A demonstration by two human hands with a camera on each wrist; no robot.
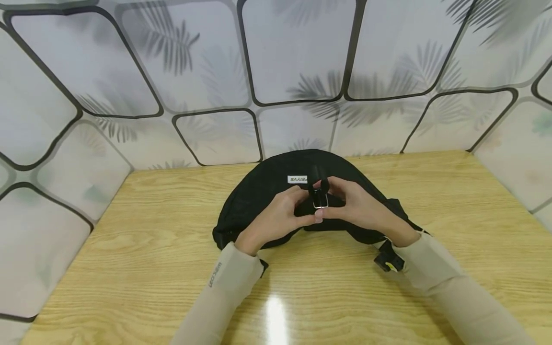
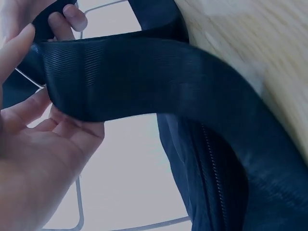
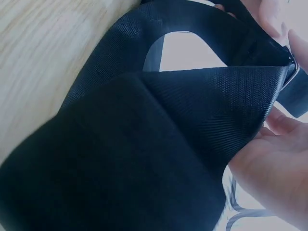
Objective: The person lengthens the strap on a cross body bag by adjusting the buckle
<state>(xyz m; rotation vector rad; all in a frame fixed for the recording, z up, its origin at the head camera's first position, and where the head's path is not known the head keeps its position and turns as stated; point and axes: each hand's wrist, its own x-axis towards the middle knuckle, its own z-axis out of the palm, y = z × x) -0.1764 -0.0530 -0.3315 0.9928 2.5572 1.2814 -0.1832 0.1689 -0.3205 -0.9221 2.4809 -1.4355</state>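
Note:
A black crescent-shaped bag (image 1: 254,201) lies on the table, a white label (image 1: 297,179) on its face. Above its middle, both hands hold the bag's black strap at a silver metal buckle (image 1: 320,207). My left hand (image 1: 278,215) grips the strap from the left, its thumb close to the right thumb. From the other side, my right hand (image 1: 362,208) pinches the strap by the buckle. In the left wrist view, the wide strap (image 2: 134,79) curves away from the fingers, with a zipper (image 2: 214,175) below it. The right wrist view shows the strap (image 3: 226,103) folded near the buckle.
The wood-grain table (image 1: 142,268) extends around the bag. Behind it stands a patterned backdrop (image 1: 297,57) with leaf prints and dark outlines, continuing along both sides. A black device (image 1: 389,258) with a yellow mark sits under the right wrist.

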